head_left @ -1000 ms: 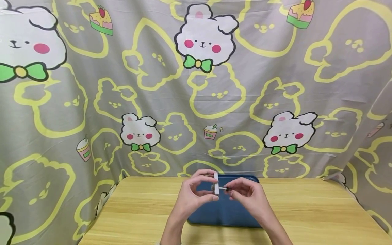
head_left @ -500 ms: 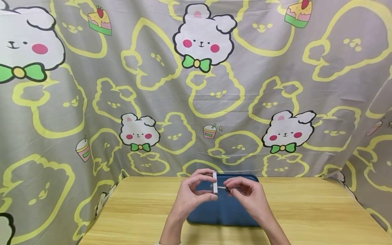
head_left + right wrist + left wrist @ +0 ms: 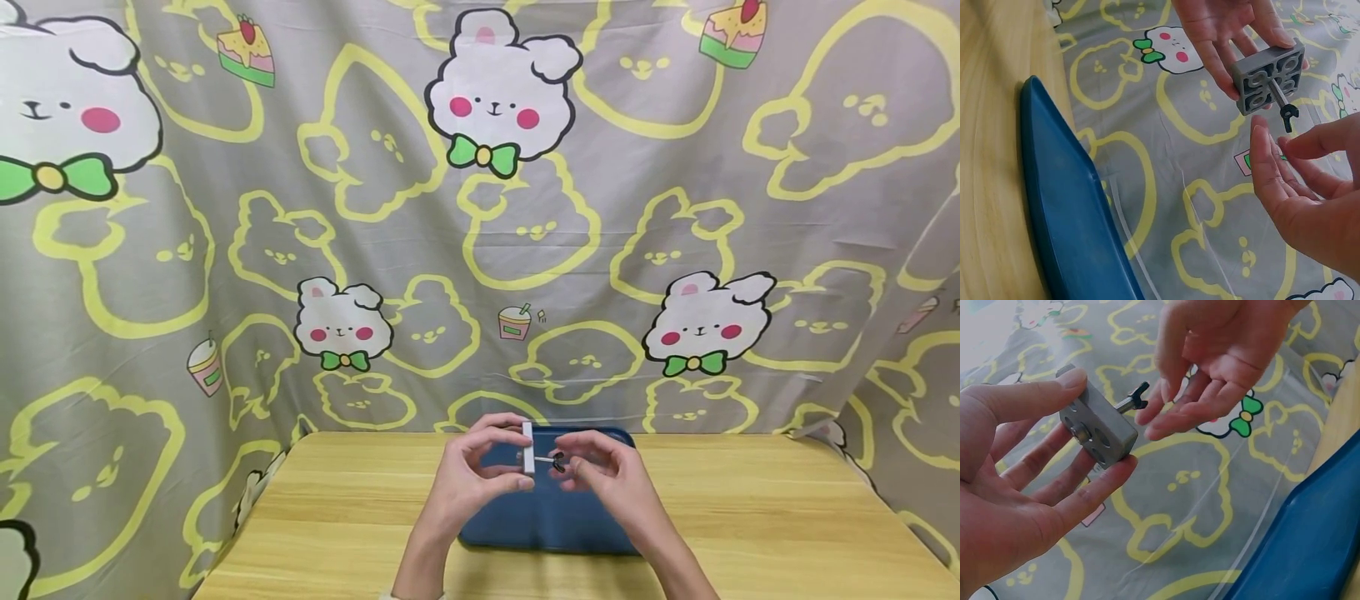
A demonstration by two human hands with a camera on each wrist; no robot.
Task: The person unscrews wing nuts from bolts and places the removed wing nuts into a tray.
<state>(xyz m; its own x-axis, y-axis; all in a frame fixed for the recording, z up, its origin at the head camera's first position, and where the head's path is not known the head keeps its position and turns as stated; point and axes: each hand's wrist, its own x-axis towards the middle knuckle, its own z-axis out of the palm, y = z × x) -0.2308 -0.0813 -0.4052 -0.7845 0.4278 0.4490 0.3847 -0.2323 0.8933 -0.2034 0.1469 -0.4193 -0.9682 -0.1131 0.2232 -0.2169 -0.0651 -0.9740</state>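
By its edges, my left hand [image 3: 1029,469] holds a small grey block [image 3: 1099,419] with round holes, thumb on one edge and fingertips on the opposite one. A threaded bolt [image 3: 1277,92] passes through the block's middle, its head showing on the left side. On the bolt's free end sits a black wing nut [image 3: 1289,114], apart from the block's ribbed face. My right hand [image 3: 1316,181] is just beside the wing nut, thumb and fingers spread around its end and seemingly not touching it. In the head view the block [image 3: 528,448] stands upright between both hands.
Below the hands a blue tray [image 3: 551,525] lies on the wooden table [image 3: 360,500]. A grey patterned cloth [image 3: 420,250] hangs behind the table and along its sides.
The right thumb and fingers, earlier pinching the wing nut, have come off it and spread. The wing nut now shows at a different turn. The left hand keeps the block nearly still.
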